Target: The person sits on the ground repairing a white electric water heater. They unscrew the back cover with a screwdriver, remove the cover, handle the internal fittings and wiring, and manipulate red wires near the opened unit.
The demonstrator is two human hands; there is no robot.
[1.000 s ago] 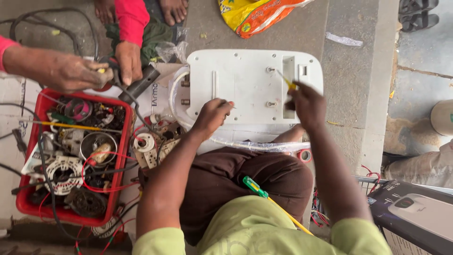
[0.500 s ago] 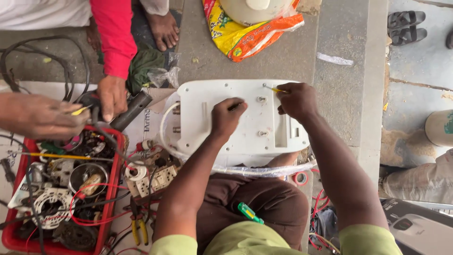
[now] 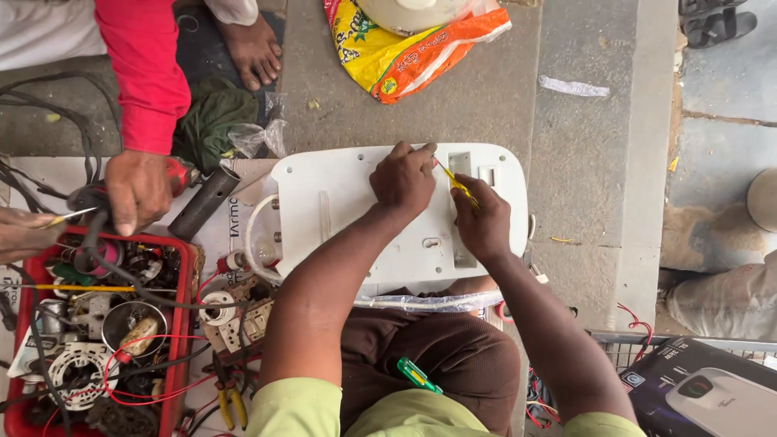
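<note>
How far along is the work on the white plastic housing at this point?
Done: the white plastic appliance housing lies flat before the person. In hand: the left hand presses on it while the right hand works a thin yellow-handled screwdriver at its upper edge. Left: the housing looks closed, and the green-handled screwdriver lies unused on the lap.

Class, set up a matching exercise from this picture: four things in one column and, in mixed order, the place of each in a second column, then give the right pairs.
Things:
1. yellow screwdriver
2. green screwdriver
3. red tray
4. yellow and orange bag

Places:
A. on the ground beyond the white panel
B. in the right hand, beside the left hand
C. on the person's lap
D. to the left, full of motor parts and wires

Pairs: 1-B, 2-C, 3-D, 4-A
</note>
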